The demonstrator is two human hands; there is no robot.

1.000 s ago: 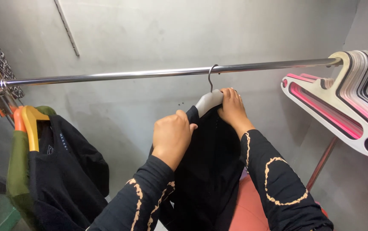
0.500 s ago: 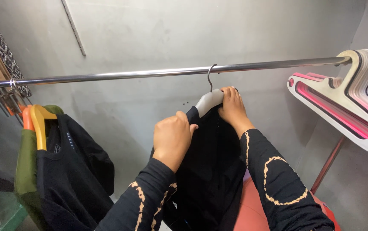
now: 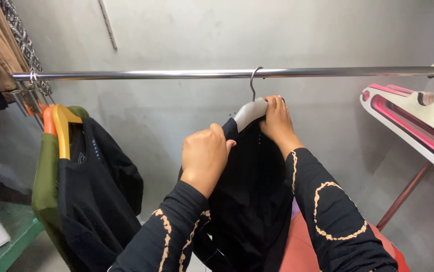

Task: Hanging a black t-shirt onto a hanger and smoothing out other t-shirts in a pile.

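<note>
Left hand (image 3: 206, 155): curled into a fist, pinching the left shoulder of the black garment (image 3: 250, 201) against the hanger's arm; black sleeve with tan pattern runs down to the lower edge
Right hand (image 3: 278, 121): fingers pressed together and folded over the right side of the hanger, gripping the cloth at the collar
Hanger (image 3: 250, 112): pale grey, its metal hook caught over the rail, the body tilted down to the left between the two hands
Black garment: draped on the grey hanger, hanging straight down between both forearms, just below the middle of the rail
Rail (image 3: 176, 74): shiny metal bar running across the whole view, level, in front of a plain grey wall (image 3: 176, 30)
Left of the rail: a yellow hanger (image 3: 65, 128) carrying a second black top (image 3: 93, 196), with an olive green piece behind it and an orange hanger just beside; brown and patterned clothes in the upper corner
Right of the rail: a bunch of bare pink and white hangers (image 3: 418, 126), well apart from the hands
Below right arm: a reddish rounded surface (image 3: 302, 247), what it is cannot be told
</note>
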